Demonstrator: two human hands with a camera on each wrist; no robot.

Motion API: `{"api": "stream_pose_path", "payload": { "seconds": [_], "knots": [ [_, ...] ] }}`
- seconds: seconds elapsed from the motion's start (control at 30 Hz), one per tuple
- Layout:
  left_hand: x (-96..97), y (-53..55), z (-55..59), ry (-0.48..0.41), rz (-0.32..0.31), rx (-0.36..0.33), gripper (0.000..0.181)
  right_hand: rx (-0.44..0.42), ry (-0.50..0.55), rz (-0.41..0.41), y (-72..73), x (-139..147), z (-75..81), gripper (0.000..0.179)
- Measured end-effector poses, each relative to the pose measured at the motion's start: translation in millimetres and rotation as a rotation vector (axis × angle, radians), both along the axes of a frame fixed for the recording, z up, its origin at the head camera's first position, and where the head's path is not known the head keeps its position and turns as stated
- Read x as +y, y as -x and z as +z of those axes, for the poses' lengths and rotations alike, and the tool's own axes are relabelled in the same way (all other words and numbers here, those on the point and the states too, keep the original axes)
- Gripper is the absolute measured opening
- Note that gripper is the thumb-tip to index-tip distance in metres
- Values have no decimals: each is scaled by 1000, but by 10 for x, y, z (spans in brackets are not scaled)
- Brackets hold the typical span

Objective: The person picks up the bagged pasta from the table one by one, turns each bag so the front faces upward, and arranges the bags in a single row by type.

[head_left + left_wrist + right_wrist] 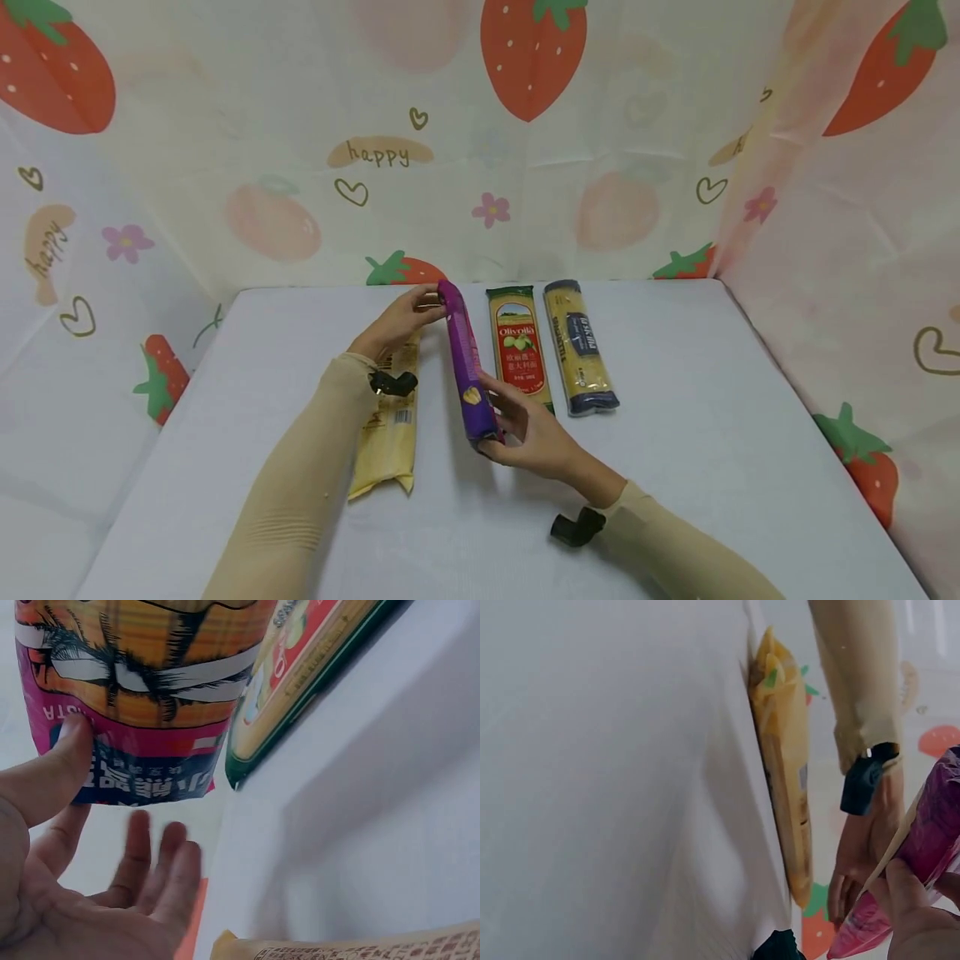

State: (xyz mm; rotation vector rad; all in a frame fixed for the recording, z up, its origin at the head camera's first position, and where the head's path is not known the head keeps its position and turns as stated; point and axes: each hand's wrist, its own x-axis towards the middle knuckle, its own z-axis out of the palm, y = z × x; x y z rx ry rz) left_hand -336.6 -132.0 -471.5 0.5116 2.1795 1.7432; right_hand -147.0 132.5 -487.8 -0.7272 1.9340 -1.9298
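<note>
A purple and pink pasta bag (467, 367) is held tilted on its edge over the table, between both hands. My left hand (400, 323) pinches its far end; in the left wrist view the thumb lies on the printed front (150, 690), and the other fingers spread below the bag. At the near end, my right hand (536, 435) grips the bag with thumb and fingers. Beneath the left forearm lies a yellow pasta packet (390, 433), partly hidden by the arm. The right wrist view shows the purple bag's side (937, 817) at the right edge.
Right of the held bag lies a green and red Olivoilà pasta packet (517, 342), its lower part near the right hand. Beside it is a yellow pasta packet with dark blue ends (581, 346). A white cloth covers the table (697, 467); strawberry-printed curtains (465, 83) stand behind and beside it.
</note>
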Motion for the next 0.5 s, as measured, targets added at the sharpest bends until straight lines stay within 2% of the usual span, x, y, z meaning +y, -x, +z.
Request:
{"api": "stream_pose_path", "payload": {
  "seconds": [0.07, 0.2, 0.27, 0.4, 0.5],
  "knots": [
    [1, -14, 5, -24, -20, -45, 48, -23, 24, 0, -3, 3, 2, 94],
    [8, -37, 11, -103, -59, -182, 49, -53, 76, -6, 0, 11, 0, 92],
    [15, -46, 14, -113, -73, -221, 48, -65, 107, -10, 2, 14, 3, 90],
    [29, -53, 10, -101, -72, -232, 47, -87, 155, -8, 5, 21, 21, 89],
    [36, -57, 2, -108, -51, -224, 47, -102, 149, -9, 9, 28, 34, 88]
  ]
}}
